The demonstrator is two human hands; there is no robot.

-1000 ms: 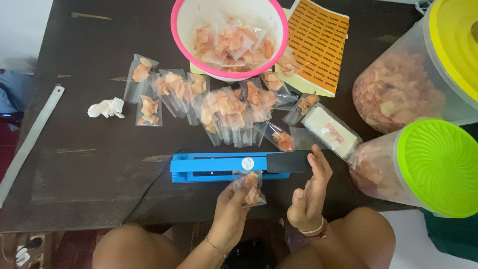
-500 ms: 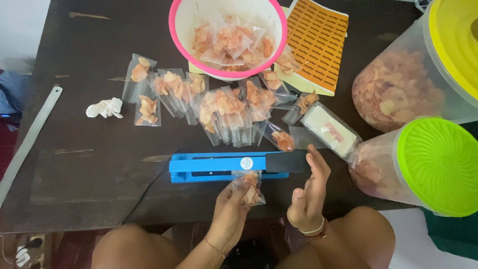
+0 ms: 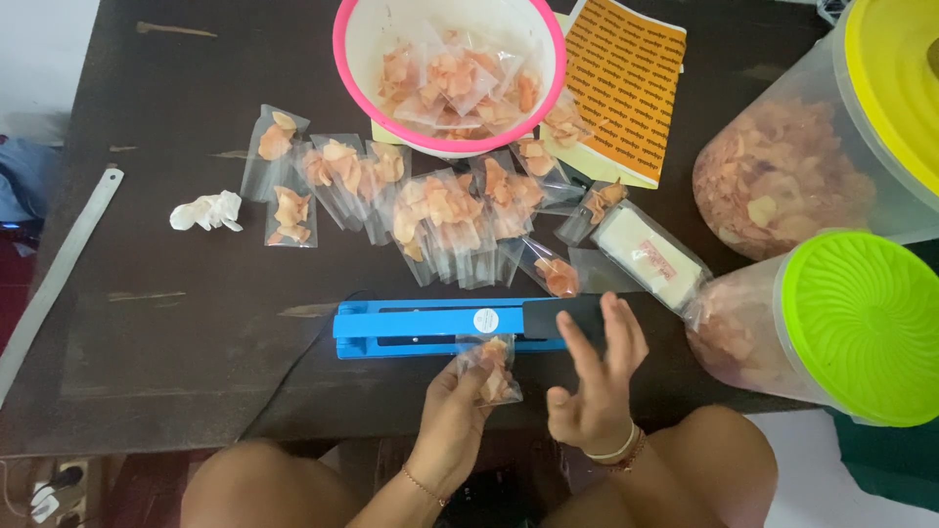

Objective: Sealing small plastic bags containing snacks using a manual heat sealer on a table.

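1. One small clear packet of orange chips (image 3: 492, 369) sat pinched in the fingers of the left hand (image 3: 452, 416), its top edge tucked under the jaw of the blue heat sealer (image 3: 445, 326) just above that grip.
2. One right hand (image 3: 597, 383) hovered with fingers spread wide, holding nothing, its fingertips over the sealer's black handle (image 3: 565, 317), just right of the held packet.
3. Beyond the grip, a dozen or so filled packets (image 3: 430, 205) lay overlapping on the dark table (image 3: 176, 323); the exact count could not be told.
4. One pink-rimmed bowl (image 3: 450, 68) farther on held more packets.
5. Two clear tubs of chips stood right of the grip: one with a green lid (image 3: 866, 328), one with a yellow lid (image 3: 895, 93).
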